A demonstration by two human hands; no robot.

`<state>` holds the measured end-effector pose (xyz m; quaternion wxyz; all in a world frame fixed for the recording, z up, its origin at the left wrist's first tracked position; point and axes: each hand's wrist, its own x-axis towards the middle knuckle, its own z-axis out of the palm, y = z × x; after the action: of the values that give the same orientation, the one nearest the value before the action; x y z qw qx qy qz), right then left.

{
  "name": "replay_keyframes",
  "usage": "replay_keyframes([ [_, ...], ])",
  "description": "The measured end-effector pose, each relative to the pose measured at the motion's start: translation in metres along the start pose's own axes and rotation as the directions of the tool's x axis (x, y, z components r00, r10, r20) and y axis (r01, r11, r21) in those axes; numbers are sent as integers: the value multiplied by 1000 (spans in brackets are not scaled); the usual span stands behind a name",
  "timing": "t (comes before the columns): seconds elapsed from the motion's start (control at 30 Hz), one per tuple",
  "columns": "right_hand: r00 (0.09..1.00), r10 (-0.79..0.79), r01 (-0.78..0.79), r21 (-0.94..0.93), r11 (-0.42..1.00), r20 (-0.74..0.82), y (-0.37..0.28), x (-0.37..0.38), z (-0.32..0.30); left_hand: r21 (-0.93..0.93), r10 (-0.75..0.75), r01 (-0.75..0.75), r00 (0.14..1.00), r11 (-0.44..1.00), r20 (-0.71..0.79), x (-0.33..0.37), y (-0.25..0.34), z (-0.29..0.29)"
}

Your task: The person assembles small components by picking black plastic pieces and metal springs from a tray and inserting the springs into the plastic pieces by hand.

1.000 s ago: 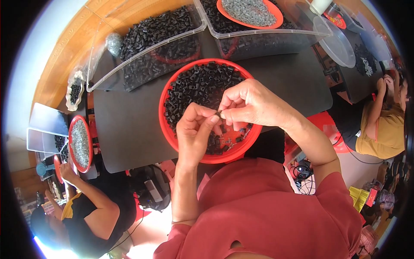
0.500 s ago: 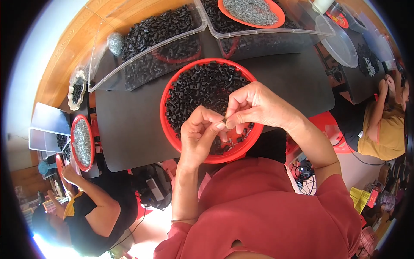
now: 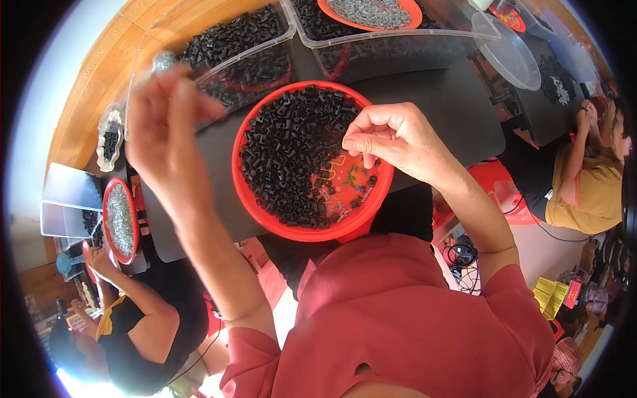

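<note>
A round red bowl (image 3: 247, 199) sits on the black table (image 3: 441, 89) in front of me, more than half full of small black tubular pieces (image 3: 288, 149). A few tiny metal bits lie on its bare red bottom at the right. My right hand (image 3: 401, 139) hovers over the bowl's right side with thumb and forefinger pinched together; I see nothing between them. My left hand (image 3: 166, 116) is raised and blurred to the left of the bowl, next to a clear bin (image 3: 229, 50) of black pieces; what it holds is not visible.
A second clear bin (image 3: 378, 40) behind the bowl carries an orange tray (image 3: 371, 10) of grey bits. A clear round lid (image 3: 511, 56) lies at the right. One person (image 3: 152, 318) sits lower left by a red tray (image 3: 119, 219), another person (image 3: 584, 179) at the right.
My left hand has left the right hand over the bowl and swung up and left toward the clear bin. The right hand stays over the bowl, still pinched.
</note>
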<state>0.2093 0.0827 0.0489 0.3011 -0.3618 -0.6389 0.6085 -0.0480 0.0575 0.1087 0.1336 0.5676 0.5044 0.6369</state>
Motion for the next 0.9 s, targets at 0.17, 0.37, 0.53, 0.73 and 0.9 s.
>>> replay_keyframes([
  [0.17,995,-37,28,-103,994,-88,8,-5,-6,492,-60,5,994,870,96,13,-5,2],
  [0.37,985,-141,85,-437,895,-98,14,-10,-22,469,-52,-203,878,860,476,-53,-52,51],
  [0.53,964,-267,201,-697,688,15,22,-13,-15,542,-20,-313,853,780,522,-63,-62,57],
  [0.73,950,-295,232,-865,445,103,35,-8,1,538,26,-352,853,766,521,-62,-56,57],
  [0.9,919,-349,297,-902,312,182,34,-6,3,343,-232,108,910,933,345,-80,-36,41],
])
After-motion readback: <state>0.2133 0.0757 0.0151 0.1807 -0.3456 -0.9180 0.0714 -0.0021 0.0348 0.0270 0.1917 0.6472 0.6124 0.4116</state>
